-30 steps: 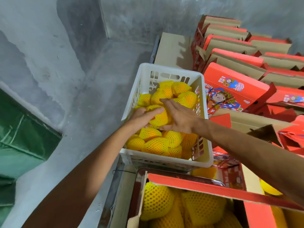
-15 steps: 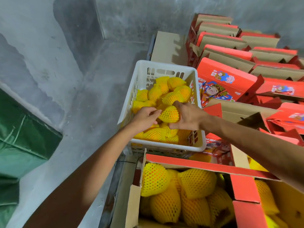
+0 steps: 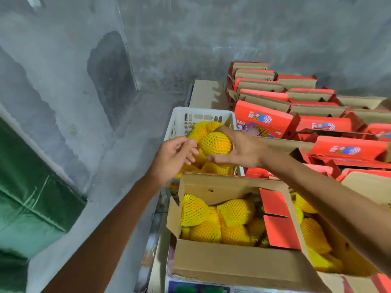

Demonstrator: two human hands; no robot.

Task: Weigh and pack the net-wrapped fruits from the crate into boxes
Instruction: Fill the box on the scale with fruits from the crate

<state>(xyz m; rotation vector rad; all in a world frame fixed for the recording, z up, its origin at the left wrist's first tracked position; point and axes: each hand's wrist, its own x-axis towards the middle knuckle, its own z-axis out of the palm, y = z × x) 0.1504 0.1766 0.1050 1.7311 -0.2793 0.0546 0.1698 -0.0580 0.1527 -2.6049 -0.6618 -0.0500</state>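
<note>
Net-wrapped fruit (image 3: 215,143) sits in my right hand (image 3: 239,148), fingers curled under and round it, held above the white crate (image 3: 179,121), w/ more netted fruits left inside. My left hand (image 3: 172,158) hangs at 9 o'clock of the fruit, fingers loose, gripping nothing, tips just beside the net. Cardboard box (image 3: 232,265) at 6 o'clock of the crate, flaps up, already holds several netted fruits. Red gift boxes (image 3: 264,117) stack from 1 to 3 o'clock. Green tarp (image 3: 25,199) at 8 o'clock, by concrete wall.

The open box (image 3: 232,263) hides the scale (image 3: 196,289) beneath it.
</note>
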